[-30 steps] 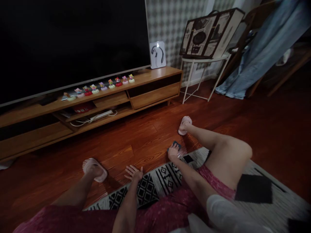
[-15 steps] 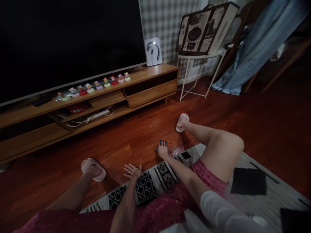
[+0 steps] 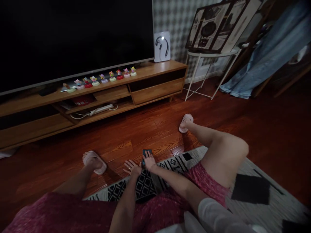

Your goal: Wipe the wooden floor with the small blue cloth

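My right hand [image 3: 149,161] holds a small, flat, dark blue-green thing [image 3: 146,151] down by the floor, at the rug's edge. Its fingers lie over the top of it, and I cannot make out what kind of thing it is. Just to the left, my left hand [image 3: 133,168] rests with its fingers spread on the wooden floor [image 3: 155,136], a ring on one finger. Nothing is in that hand. The two hands are close together, with the blue-green thing beside the left thumb.
My slippered feet [image 3: 96,161] stand wide on either side. A patterned rug [image 3: 175,165] lies under me. Ahead is a wooden TV stand [image 3: 157,90] with several small figurines [image 3: 103,78] and a boxed item [image 3: 162,47]. A white side table [image 3: 211,55] carries a case [image 3: 209,29].
My right hand has moved left and nearer to me with the blue-green thing, ending beside my left hand. The left hand has stayed about where it was. The view has shifted slightly left.
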`<state>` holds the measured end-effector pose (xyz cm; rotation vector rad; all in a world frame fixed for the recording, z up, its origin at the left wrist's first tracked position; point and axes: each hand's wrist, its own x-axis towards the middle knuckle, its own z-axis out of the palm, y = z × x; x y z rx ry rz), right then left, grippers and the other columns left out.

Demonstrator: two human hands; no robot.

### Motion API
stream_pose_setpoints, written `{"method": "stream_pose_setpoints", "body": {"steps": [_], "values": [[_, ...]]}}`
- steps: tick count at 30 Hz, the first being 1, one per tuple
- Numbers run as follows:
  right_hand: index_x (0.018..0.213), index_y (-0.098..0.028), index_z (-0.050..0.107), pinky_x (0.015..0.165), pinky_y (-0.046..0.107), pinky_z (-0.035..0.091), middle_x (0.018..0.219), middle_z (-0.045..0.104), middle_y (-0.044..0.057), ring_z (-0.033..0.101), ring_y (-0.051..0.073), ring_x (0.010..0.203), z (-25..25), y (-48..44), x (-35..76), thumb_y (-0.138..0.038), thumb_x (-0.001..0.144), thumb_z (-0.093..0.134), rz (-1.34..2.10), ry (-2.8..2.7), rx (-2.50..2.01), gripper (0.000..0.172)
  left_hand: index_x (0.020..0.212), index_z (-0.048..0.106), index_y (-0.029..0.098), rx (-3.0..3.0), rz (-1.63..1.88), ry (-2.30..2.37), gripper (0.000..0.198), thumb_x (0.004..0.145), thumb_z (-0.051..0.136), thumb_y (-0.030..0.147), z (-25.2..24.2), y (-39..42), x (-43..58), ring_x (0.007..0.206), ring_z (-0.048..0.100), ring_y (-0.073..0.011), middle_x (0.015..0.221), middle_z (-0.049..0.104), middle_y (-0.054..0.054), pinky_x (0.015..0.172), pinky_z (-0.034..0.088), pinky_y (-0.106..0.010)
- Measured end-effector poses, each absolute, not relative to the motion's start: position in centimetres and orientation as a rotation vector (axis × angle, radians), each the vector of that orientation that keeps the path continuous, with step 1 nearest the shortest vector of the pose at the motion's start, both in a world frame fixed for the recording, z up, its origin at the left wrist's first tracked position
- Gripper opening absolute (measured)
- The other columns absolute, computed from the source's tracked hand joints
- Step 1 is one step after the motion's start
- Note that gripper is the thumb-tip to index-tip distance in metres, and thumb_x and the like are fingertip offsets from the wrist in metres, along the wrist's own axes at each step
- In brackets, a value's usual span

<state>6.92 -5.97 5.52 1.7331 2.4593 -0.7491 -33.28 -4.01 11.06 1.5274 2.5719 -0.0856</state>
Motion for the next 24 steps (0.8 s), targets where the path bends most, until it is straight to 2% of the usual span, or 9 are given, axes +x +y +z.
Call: {"method": "stream_pose_setpoints", "body": {"steps": [3,7,9,11,13,15,19,24], "values": [[0.153,-0.022,0.047,0.125,0.044,0.021,0.169,0.026,0.011,0.023,0.023,0.156,6.0,-1.8,10.7,-0.013,0.096,0.039,-0.711,2.392,1.869,0.058,0.124,0.051,0.015,1.490,-0.078,2.613,0.070,0.068,0.072,0.049,11.1,-4.1,-33.2,0.137,0.039,-0.0552,0.137,0.056,-0.023,0.094,0.044,-0.065],[0.157,-0.008,0.037,0.122,0.052,0.024,0.167,0.023,0.024,0.022,0.033,0.156,5.9,3.0,16.2,-0.013,0.097,0.037,-0.591,2.195,2.136,0.060,0.125,0.050,0.016,1.447,-0.039,2.630,0.066,0.070,0.070,0.046,11.0,-4.1,-33.1,0.141,0.035,-0.0550,0.142,0.053,-0.024,0.097,0.042,-0.066],[0.155,-0.007,0.039,0.120,0.055,0.027,0.165,0.027,0.028,0.025,0.036,0.153,5.2,3.6,16.6,-0.016,0.100,0.040,-0.544,2.160,2.195,0.056,0.125,0.050,0.017,1.416,-0.011,2.647,0.062,0.072,0.068,0.043,11.0,-4.1,-33.1,0.142,0.032,-0.0554,0.144,0.052,-0.023,0.099,0.040,-0.068],[0.149,-0.013,0.047,0.116,0.056,0.036,0.159,0.039,0.024,0.039,0.036,0.145,4.3,3.2,15.6,-0.026,0.102,0.050,-0.524,2.192,2.191,0.049,0.125,0.050,0.017,1.392,0.024,2.658,0.059,0.073,0.066,0.041,11.0,-4.0,-33.0,0.143,0.030,-0.0561,0.146,0.052,-0.021,0.101,0.038,-0.070],[0.139,-0.019,0.056,0.107,0.054,0.048,0.147,0.053,0.015,0.056,0.030,0.129,3.3,2.6,14.0,-0.037,0.099,0.061,-0.521,2.265,2.147,0.045,0.125,0.051,0.018,1.379,0.068,2.661,0.057,0.074,0.064,0.042,10.9,-4.0,-32.7,0.145,0.028,-0.0560,0.147,0.052,-0.020,0.102,0.037,-0.072],[0.132,-0.020,0.059,0.097,0.049,0.056,0.135,0.061,0.009,0.063,0.025,0.114,2.6,2.3,12.7,-0.043,0.096,0.066,-0.512,2.339,2.106,0.043,0.125,0.052,0.019,1.373,0.119,2.659,0.054,0.077,0.060,0.043,11.0,-4.1,-32.3,0.147,0.027,-0.0543,0.150,0.051,-0.018,0.104,0.036,-0.074],[0.130,-0.020,0.060,0.093,0.046,0.058,0.132,0.062,0.009,0.064,0.024,0.111,2.3,3.3,11.5,-0.042,0.097,0.065,-0.461,2.420,2.108,0.040,0.125,0.055,0.020,1.365,0.226,2.674,0.050,0.084,0.051,0.046,11.6,-4.2,-32.0,0.150,0.026,-0.0494,0.153,0.049,-0.016,0.111,0.033,-0.074],[0.130,-0.020,0.060,0.093,0.046,0.058,0.132,0.062,0.009,0.064,0.024,0.111,3.1,5.7,11.1,-0.042,0.097,0.065,-0.391,2.410,2.205,0.040,0.127,0.059,0.015,1.381,0.342,2.713,0.055,0.086,0.057,0.051,12.3,-4.1,-31.4,0.152,0.023,-0.0466,0.154,0.048,-0.021,0.117,0.028,-0.071]]}}
